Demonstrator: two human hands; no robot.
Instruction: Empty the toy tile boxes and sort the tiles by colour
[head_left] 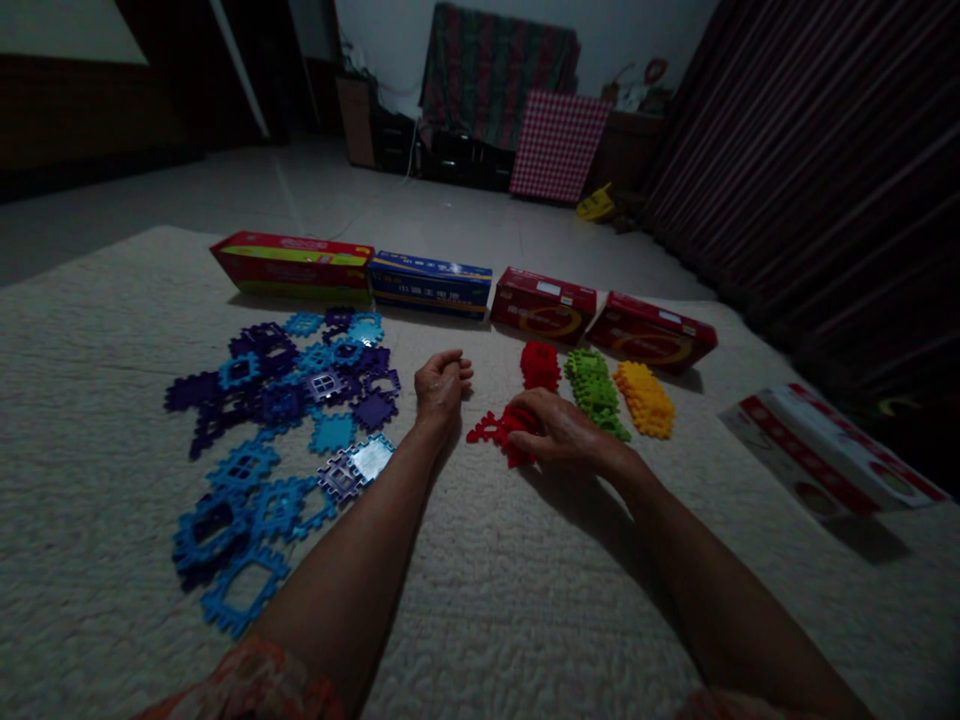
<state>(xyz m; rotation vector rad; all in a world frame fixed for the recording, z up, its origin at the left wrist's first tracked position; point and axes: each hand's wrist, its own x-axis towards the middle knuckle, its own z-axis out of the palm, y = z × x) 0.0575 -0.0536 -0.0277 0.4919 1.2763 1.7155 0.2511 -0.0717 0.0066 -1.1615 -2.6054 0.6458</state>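
My right hand (559,428) has its thumb and fingers closed on red interlocking plastic pieces (517,422), low over the mat. How many it grips is partly hidden by the fingers. A notched, open-framed red piece (486,430) sticks out to the left of that hand. On the mat to the left rests my left hand (441,388), its fingers loosely curled and a little apart, with nothing seen in them. Just beyond my right hand are a red pile (540,365), a green pile (595,390) and a yellow pile (645,400) of similar pieces.
Purple pieces (281,403) and light blue pieces (244,590) lie scattered at left. Along the back stand a red-and-yellow box (296,265), a blue box (431,285) and two dark red boxes (544,303). A white-and-red box (836,450) sits at right on the quilted mat (510,610).
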